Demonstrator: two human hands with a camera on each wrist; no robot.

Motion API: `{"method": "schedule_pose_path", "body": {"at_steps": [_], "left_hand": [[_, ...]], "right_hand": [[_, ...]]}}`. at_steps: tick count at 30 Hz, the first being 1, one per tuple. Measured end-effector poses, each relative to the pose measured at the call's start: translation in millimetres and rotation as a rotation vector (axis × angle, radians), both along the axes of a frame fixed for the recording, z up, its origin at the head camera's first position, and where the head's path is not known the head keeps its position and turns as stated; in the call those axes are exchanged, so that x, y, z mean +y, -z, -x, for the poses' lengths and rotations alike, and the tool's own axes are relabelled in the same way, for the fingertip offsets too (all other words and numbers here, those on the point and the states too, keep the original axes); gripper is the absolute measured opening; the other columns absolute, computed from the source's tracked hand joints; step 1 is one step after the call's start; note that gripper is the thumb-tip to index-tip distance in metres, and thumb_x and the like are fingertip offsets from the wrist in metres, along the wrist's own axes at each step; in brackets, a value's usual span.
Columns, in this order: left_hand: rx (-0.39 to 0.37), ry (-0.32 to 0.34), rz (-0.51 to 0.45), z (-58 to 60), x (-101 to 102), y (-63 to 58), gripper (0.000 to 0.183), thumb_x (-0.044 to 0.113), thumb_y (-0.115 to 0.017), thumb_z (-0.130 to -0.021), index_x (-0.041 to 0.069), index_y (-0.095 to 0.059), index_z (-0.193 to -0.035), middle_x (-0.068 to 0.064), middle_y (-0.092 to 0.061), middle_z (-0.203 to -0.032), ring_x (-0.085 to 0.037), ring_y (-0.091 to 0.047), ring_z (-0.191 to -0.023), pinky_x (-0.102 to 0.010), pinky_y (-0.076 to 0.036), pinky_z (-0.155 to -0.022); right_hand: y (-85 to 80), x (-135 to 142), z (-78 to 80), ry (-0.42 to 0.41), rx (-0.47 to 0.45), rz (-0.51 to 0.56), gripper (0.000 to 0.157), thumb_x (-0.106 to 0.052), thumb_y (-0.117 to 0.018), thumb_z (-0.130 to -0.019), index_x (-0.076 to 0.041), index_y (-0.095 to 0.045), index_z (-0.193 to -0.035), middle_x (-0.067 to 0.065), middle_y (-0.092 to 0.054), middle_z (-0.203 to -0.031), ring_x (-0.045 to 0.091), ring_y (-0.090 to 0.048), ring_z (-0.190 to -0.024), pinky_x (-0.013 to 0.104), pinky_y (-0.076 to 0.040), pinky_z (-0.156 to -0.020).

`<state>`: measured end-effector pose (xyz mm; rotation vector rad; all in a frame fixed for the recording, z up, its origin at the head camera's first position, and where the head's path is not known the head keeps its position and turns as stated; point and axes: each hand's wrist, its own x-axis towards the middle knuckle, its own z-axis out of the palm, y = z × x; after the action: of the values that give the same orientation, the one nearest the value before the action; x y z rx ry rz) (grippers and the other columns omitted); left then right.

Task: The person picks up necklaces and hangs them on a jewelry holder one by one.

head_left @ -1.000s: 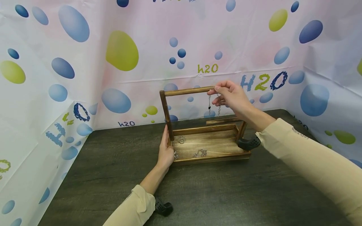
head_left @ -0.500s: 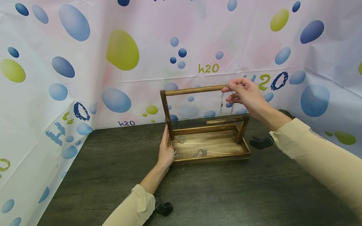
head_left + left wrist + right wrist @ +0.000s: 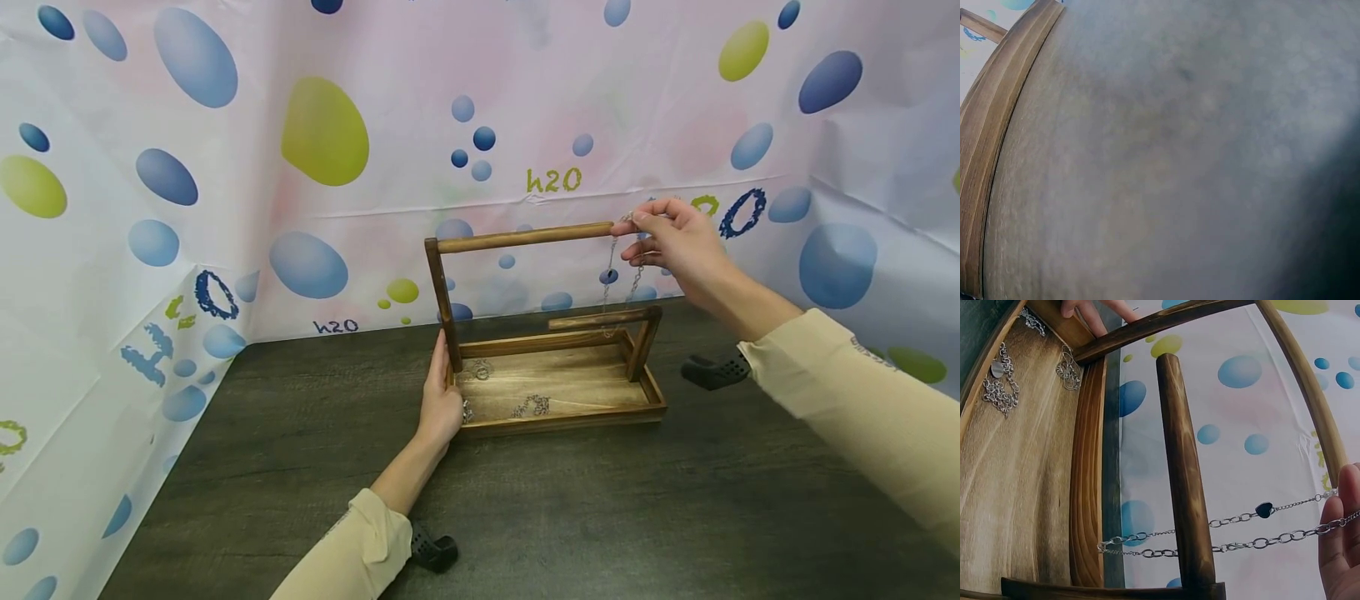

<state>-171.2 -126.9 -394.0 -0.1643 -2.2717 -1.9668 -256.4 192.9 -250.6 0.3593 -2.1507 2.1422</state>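
Note:
My right hand (image 3: 678,242) pinches a silver chain necklace (image 3: 606,292) at the free right end of the upper wooden bar (image 3: 525,238). The chain dangles in a long loop. A dark heart charm (image 3: 1264,510) shows on it in the right wrist view, where its strands cross the lower bar (image 3: 1186,475). With fingers straight, my left hand (image 3: 441,408) rests against the left end of the wooden tray stand (image 3: 562,426), beside the tall upright (image 3: 442,304). The left wrist view shows mostly blur and the tray's side wall (image 3: 997,144).
Inside the tray lie more silver chains: one bunch (image 3: 531,407) near the front wall, another (image 3: 480,370) at the back left, and one (image 3: 467,411) by the left hand. The dark table (image 3: 570,517) meets a patterned backdrop (image 3: 405,100) behind.
My right hand has moved right with the necklace, from partway along the upper bar to its free end, which now shows. The left hand and stand have stayed put.

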Motion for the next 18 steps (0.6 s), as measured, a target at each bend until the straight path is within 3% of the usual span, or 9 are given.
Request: {"method": "schedule_pose_path", "body": {"at_steps": [10,18], "left_hand": [[-0.013,-0.008,-0.001,-0.6,0.3,-1.1,0.087,-0.023,-0.024,-0.083,0.009,-0.010,-0.163,-0.017,-0.011,-0.166,-0.031,-0.010,-0.152,-0.054,-0.014,-0.118],[-0.024,-0.003,-0.003,0.6,-0.6,-0.2,0.086,-0.022,-0.023,-0.085,0.012,-0.009,-0.163,-0.015,-0.009,-0.166,-0.030,-0.009,-0.152,-0.054,-0.014,-0.118]], "right_hand": [[-4.9,4.2,3.2,0.005,-0.024,0.025,0.019,-0.021,-0.054,-0.104,-0.003,-0.054,-0.111,0.000,-0.075,-0.101,0.015,-0.069,-0.071,0.025,-0.056,-0.068],[-13.2,-7.8,8.4,0.007,-0.050,0.064,0.016,-0.018,-0.054,-0.104,-0.002,-0.053,-0.109,0.004,-0.075,-0.099,0.016,-0.070,-0.071,0.026,-0.056,-0.067]]}}
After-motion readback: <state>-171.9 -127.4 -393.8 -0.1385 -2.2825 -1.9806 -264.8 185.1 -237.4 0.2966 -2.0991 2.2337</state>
